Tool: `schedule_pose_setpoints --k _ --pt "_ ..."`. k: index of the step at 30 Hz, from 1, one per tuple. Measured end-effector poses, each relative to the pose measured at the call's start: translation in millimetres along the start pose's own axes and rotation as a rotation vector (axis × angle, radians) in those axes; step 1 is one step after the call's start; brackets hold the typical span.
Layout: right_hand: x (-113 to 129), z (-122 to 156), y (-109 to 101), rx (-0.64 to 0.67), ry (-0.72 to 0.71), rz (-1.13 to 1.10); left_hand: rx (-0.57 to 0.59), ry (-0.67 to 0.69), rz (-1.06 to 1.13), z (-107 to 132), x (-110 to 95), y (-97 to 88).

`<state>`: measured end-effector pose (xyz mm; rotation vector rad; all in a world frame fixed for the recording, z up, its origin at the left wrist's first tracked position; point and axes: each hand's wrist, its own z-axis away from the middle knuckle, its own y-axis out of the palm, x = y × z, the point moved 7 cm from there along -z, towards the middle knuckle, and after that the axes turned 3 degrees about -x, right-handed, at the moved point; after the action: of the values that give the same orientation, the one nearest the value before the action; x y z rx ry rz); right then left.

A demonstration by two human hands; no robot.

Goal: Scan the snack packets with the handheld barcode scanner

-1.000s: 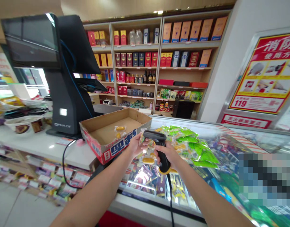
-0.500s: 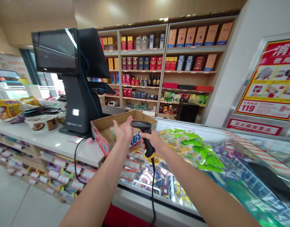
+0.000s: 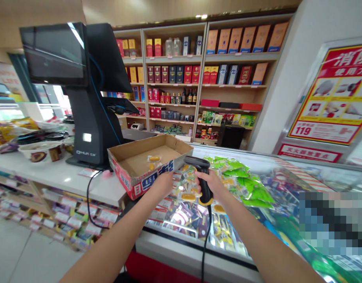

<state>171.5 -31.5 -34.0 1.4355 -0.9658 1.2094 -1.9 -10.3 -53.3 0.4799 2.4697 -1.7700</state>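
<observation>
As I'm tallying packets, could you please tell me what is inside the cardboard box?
Two clear packets with yellow contents show in the cardboard box; its near wall hides whatever lies close behind it.

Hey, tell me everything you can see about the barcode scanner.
The barcode scanner is black and plastic-looking, with a long head, a pistol-style handle and a yellow rim at the handle's foot. The right hand grips the handle, which stands nearly upright, with the head pointing toward the picture's left. A black cable hangs from its foot. Whether it is switched on cannot be told.
</observation>
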Motion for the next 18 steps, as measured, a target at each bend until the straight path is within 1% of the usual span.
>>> schedule_pose_setpoints --k 1,3,6,9,10,11,12,14,15,17,18 --pt "-3 0 -7 -0.016 0.001 -0.007 0.050 0.019 -0.114 5 -2 7.9" --pt "-9 0 -19 -0.049 0.004 -0.022 0.096 0.073 -0.204 13 -6 18.0" --pt "-18 -1 -30 -0.085 0.005 -0.031 0.077 0.108 -0.221 14 -9 22.0" --pt "-21 1 -33 -0.078 -0.006 -0.007 0.065 0.035 -0.159 4 -3 19.3" --pt "-21 1 -33 -0.073 -0.013 0.003 0.055 0.011 -0.108 -1 -3 16.7" --pt "-20 2 -33 -0.068 -0.021 0.010 0.037 -0.004 -0.018 -7 -3 13.2" --pt "-19 2 -33 -0.065 -0.030 0.012 0.015 -0.018 0.121 -13 -5 9.3" --pt "-15 3 -33 -0.058 -0.039 0.011 -0.009 -0.043 0.523 -26 -11 4.6" --pt "-13 4 -33 -0.052 -0.041 0.009 0.001 -0.050 0.754 -31 -15 5.0" --pt "-10 5 -32 -0.034 -0.043 0.009 0.034 -0.047 1.167 -41 -24 9.8" --pt "-9 5 -31 -0.024 -0.045 0.013 0.039 -0.040 1.332 -44 -27 12.9"
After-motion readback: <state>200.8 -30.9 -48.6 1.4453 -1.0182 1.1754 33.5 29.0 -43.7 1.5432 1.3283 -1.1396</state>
